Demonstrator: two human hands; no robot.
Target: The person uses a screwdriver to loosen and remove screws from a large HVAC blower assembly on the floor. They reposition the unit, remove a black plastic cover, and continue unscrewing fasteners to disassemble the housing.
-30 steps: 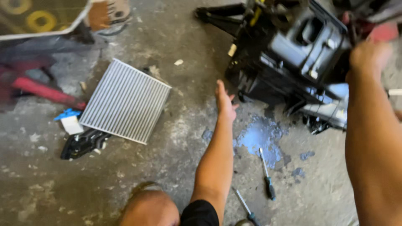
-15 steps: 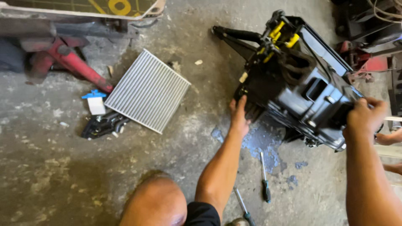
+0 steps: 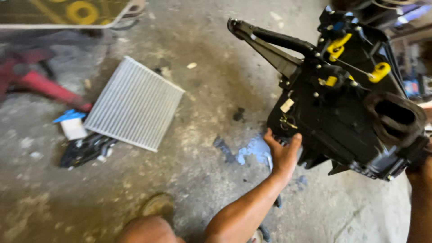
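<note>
Head view, far left: red metal frame lies on the concrete floor, blurred.
Left of centre: flat ribbed grey filter panel lies on the floor; a blue-and-white scrap and a small black part sit just beside its lower left edge.
Centre: blue stain on the floor, near the left hand.
Left hand: fingers curl up under the lower left corner of the black plastic housing, gripping it.
Housing: held tilted, off the floor; yellow clips on top, an open oval duct mouth facing right, inside dark.
Right hand: at the housing's lower right corner, mostly hidden; finger state cannot be told.
</note>
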